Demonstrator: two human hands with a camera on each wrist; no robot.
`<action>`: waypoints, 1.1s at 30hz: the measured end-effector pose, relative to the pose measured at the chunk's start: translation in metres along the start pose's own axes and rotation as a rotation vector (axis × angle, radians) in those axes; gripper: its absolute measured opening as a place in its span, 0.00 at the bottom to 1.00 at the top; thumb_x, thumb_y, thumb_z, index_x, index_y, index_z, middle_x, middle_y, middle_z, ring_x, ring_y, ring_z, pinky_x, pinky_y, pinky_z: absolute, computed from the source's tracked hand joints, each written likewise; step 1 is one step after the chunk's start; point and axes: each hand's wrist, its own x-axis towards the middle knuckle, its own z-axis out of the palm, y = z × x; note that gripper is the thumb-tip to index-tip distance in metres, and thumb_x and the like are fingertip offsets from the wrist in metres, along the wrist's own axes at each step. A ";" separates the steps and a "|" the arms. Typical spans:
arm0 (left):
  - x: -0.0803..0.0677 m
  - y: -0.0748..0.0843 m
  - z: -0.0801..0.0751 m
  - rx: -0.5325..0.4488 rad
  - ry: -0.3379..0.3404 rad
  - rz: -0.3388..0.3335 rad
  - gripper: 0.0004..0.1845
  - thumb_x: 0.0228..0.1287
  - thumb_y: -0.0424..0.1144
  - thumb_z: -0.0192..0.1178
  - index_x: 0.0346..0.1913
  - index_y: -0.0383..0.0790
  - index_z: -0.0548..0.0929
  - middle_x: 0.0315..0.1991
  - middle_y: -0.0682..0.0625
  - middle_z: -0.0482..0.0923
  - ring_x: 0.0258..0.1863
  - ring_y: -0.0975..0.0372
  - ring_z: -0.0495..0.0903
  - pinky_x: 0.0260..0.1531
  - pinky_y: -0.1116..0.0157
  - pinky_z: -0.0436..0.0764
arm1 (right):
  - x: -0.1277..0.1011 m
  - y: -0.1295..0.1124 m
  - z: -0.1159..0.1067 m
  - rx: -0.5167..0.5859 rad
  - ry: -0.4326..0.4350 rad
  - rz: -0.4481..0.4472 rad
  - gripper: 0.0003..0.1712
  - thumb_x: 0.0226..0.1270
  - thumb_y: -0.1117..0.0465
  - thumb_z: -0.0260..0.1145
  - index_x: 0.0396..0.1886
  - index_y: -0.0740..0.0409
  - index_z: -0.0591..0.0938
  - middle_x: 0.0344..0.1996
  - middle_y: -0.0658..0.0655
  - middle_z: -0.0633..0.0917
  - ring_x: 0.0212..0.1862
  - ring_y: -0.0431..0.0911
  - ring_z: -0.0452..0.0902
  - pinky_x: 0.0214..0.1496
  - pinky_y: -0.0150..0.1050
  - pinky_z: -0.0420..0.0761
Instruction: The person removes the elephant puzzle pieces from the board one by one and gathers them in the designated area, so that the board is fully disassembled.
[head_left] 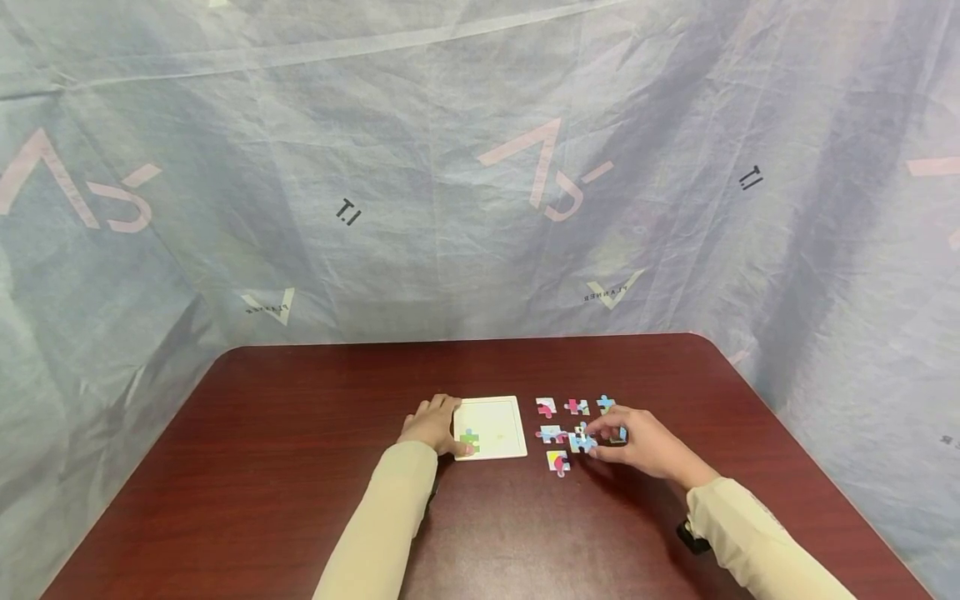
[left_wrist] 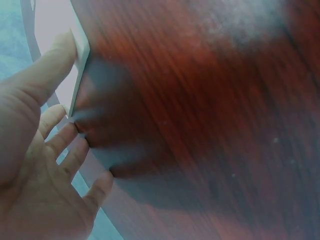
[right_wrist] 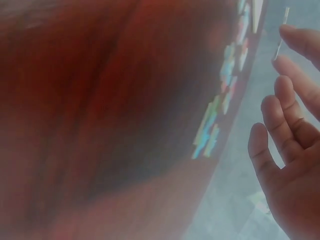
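Note:
A pale square puzzle tray [head_left: 501, 429] lies on the table with a green and blue jigsaw piece [head_left: 469, 438] in its near left corner. My left hand [head_left: 430, 427] holds the tray's left side. Its thumb rests over the near edge by that piece, and the index fingertip is at the far corner. To the right, my right hand [head_left: 641, 439] pinches a light blue jigsaw piece [head_left: 581, 441] between thumb and index finger. Edge-on, this piece appears as a thin strip [right_wrist: 281, 37] in the right wrist view. The other right fingers are loosely bent.
Several loose jigsaw pieces [head_left: 552, 434] lie around the held one, including a yellow and red piece [head_left: 558, 461] nearest me. One is partly behind the right hand. The dark red wooden table [head_left: 285, 467] ends at a grey printed cloth [head_left: 420, 275] hanging behind it.

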 end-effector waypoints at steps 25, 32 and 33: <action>0.005 -0.004 0.003 -0.009 -0.005 0.004 0.46 0.58 0.48 0.76 0.75 0.39 0.66 0.74 0.40 0.62 0.72 0.44 0.61 0.66 0.41 0.65 | -0.017 0.012 0.010 -0.043 -0.077 0.001 0.11 0.62 0.58 0.77 0.44 0.53 0.89 0.26 0.44 0.74 0.29 0.34 0.67 0.32 0.33 0.70; 0.003 -0.003 0.002 -0.008 -0.011 -0.001 0.45 0.59 0.47 0.76 0.76 0.39 0.65 0.75 0.40 0.61 0.73 0.44 0.60 0.66 0.41 0.64 | -0.015 0.011 0.007 -0.039 -0.074 0.001 0.13 0.60 0.58 0.78 0.43 0.55 0.89 0.25 0.44 0.75 0.28 0.35 0.68 0.31 0.33 0.71; 0.003 -0.003 0.002 -0.009 -0.012 -0.002 0.45 0.59 0.47 0.76 0.76 0.39 0.65 0.75 0.40 0.61 0.73 0.44 0.60 0.67 0.41 0.64 | -0.014 0.010 0.006 -0.034 -0.068 0.004 0.13 0.60 0.58 0.78 0.43 0.55 0.89 0.25 0.44 0.74 0.28 0.35 0.68 0.31 0.33 0.71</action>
